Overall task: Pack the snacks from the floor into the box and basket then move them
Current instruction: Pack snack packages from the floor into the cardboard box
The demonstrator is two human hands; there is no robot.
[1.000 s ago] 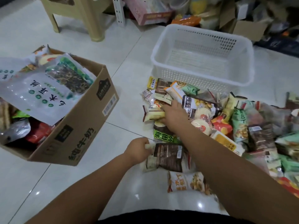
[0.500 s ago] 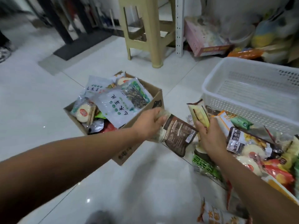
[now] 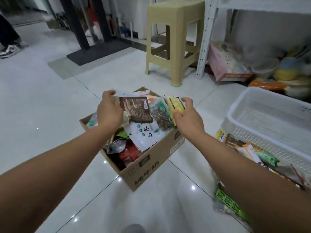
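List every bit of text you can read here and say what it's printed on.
"纯牛奶", upside down, on the side of the cardboard box.
"木", on the white pouch in the box.
Brown packet in the left hand: print too small to read.
Yellow packet in the right hand and loose green packet: blurred.

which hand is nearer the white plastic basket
Right. The right hand, holding a yellow packet, is left of the white plastic basket; the left hand, holding a brown packet, is farther left.
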